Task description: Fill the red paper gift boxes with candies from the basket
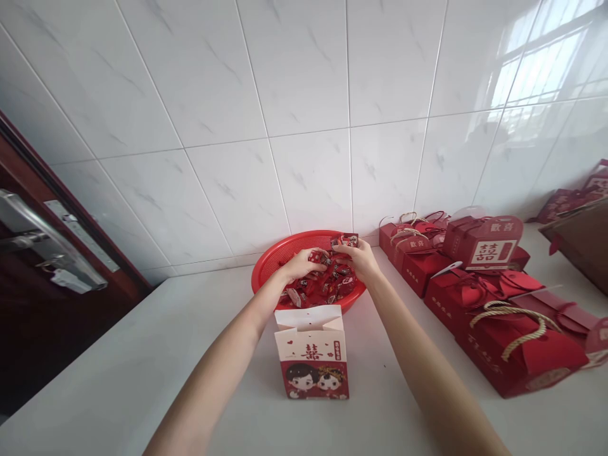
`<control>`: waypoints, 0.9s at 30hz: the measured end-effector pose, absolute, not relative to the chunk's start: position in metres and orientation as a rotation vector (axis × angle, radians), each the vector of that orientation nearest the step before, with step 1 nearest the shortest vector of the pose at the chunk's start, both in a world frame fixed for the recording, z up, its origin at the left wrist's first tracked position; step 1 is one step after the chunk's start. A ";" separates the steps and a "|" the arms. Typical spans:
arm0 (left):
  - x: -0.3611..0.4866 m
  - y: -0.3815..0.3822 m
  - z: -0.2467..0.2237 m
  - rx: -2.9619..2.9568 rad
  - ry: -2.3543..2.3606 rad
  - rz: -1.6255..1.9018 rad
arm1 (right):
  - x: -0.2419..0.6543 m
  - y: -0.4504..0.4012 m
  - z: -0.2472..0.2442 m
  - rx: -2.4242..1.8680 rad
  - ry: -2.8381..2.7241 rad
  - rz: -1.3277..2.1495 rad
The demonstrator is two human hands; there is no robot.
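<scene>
A red plastic basket (263,256) with a perforated wall holds a pile of red-wrapped candies (332,286). Over its left half is my left hand (300,265), fingers curled round a red dotted wrapped candy. My right hand (360,258) is at the right rim, thumb and fingers closed on a wrapped candy (346,240) with a dark and red wrapper. In front of the basket, between my forearms, an open-topped paper gift box (313,364) stands upright, white above and red below, with two cartoon figures. Its inside bottom is hidden.
Several red gift boxes (513,345) with rope handles stand in rows on the right of the white countertop (190,342). A brown box (582,240) is at the far right. Behind is a tiled wall (308,82); a dark red door (61,285) with a metal handle is at left.
</scene>
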State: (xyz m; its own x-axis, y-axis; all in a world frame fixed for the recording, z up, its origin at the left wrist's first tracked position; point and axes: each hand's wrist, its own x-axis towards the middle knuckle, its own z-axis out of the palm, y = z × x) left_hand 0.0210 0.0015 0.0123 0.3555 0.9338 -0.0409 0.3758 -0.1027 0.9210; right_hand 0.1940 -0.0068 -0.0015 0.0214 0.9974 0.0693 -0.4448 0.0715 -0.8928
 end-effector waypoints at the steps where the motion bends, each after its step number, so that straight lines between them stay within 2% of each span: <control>1: 0.021 0.002 0.013 1.621 1.171 0.776 | 0.194 -0.007 -0.001 -0.820 -0.887 1.335; 13: 0.024 0.004 0.012 1.253 1.134 0.969 | 0.194 -0.010 0.001 -0.822 -0.870 1.342; 27: 0.024 0.003 0.013 1.247 1.041 1.015 | 0.193 -0.007 -0.003 -0.744 -0.956 1.403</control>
